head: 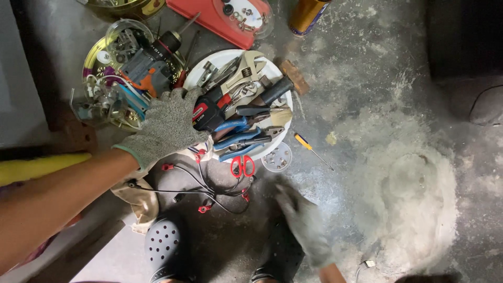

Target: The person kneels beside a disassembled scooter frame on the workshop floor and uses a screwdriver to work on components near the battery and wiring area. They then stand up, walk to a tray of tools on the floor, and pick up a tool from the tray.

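Gloved left hand, fingers spread over white tool bucket; blurred right hand, grip untellable.

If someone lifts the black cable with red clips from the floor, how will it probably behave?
The black cable lies in loose curves on the concrete floor, so it is probably floppy and would sag and trail. Its red clips hang at separate ends and may swing or snag the red scissors beside it. It looks thin, likely light.

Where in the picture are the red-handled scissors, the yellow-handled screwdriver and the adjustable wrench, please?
red-handled scissors (242, 165): head view, on the joint between the two red handle loops.
yellow-handled screwdriver (302, 140): head view, on the yellow handle.
adjustable wrench (246, 73): head view, on the silver shaft just below its jaw end.
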